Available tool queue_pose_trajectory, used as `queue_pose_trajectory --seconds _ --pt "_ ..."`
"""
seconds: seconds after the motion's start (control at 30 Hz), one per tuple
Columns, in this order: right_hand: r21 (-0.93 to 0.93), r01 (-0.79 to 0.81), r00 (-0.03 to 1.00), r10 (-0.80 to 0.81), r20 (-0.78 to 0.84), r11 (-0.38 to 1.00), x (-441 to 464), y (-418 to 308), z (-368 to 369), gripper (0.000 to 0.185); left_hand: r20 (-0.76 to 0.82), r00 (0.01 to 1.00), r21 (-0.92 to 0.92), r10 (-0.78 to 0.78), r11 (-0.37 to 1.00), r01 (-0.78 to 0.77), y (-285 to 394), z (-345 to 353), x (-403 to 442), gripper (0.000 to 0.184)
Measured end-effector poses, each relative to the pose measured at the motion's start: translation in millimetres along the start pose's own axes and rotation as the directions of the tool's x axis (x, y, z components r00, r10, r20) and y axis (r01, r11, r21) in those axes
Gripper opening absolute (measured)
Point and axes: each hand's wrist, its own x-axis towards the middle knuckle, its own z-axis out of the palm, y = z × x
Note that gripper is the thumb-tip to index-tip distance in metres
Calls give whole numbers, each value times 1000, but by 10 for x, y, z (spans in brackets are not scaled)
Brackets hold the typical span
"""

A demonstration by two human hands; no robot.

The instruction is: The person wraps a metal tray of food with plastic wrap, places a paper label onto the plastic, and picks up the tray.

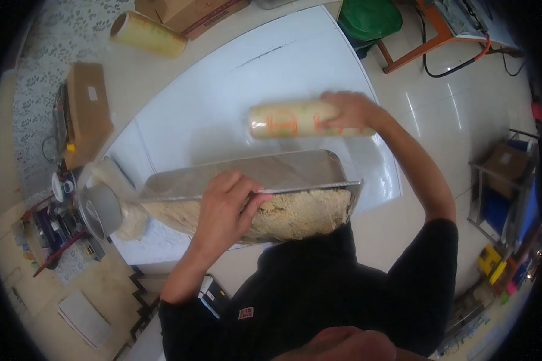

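Observation:
A long metal pan stands tilted toward me near the table's front edge. Crumbly beige stuff shows at its open side, with what looks like clear film over it. My left hand grips the pan's upper rim, thumb on the near side and fingers over the metal. Beyond the pan, a roll of cling film with orange print lies sideways. The fingers of my right hand are curled over the roll's right end. Part of that end is hidden under the hand.
The white table holds a plastic bag and a round metal bowl at left. Farther back lie a second film roll and cardboard boxes. An orange metal frame stands at the far right.

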Motion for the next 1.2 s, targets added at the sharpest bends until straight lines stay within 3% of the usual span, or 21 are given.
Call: queue_pose_trajectory --seconds 0.07,0.1,0.2,0.23,0.33,0.57,0.77,0.87,0.97,1.07,1.1,1.17,1.2 --pt "-85 -138 964 114 -240 987 -46 214 76 67 -23 1000 8 -15 1000 15 -9 23 54 20" --pt "-85 12 931 -42 -361 996 -12 359 195 77 -28 999 6 -15 1000 15 -17 31 75 20" --pt "-392 114 789 -323 -523 913 -174 -5 319 82 -25 1000 10 -19 1000 19 -56 42 161 20" --pt "-273 107 917 -201 -345 956 -120 -22 246 90 -10 999 13 -33 999 33 -58 41 167 20" --pt "-178 -15 978 -22 -207 984 76 7 -10 93 11 999 10 -37 999 37 -93 44 243 21" --pt "-262 -70 863 -74 -500 963 76 0 94 91 25 996 -112 -84 990 86 -459 232 644 19" --pt "-196 -117 944 47 -327 974 93 -8 -72 95 134 981 -258 -140 951 171 -797 596 1082 24" --pt "-141 -94 978 65 -200 986 174 47 -129 84 150 979 -253 -138 952 173 -940 774 1170 25" --pt "92 -94 972 111 -206 991 307 359 -165 67 184 959 -220 -214 942 252 -921 831 1222 25" --pt "-60 -218 907 180 -381 974 283 588 -155 46 156 973 -182 -169 963 197 -1008 921 1251 25" --pt "-90 -201 810 114 -576 975 227 633 -87 33 160 972 -203 -172 958 203 -1003 916 1261 26" --pt "-13 -193 726 134 -675 981 212 770 -48 35 169 968 -245 -184 944 222 -983 886 1273 27" --pt "28 -182 682 147 -716 983 178 803 -13 37 94 963 -275 -251 924 267 -971 882 1257 30"
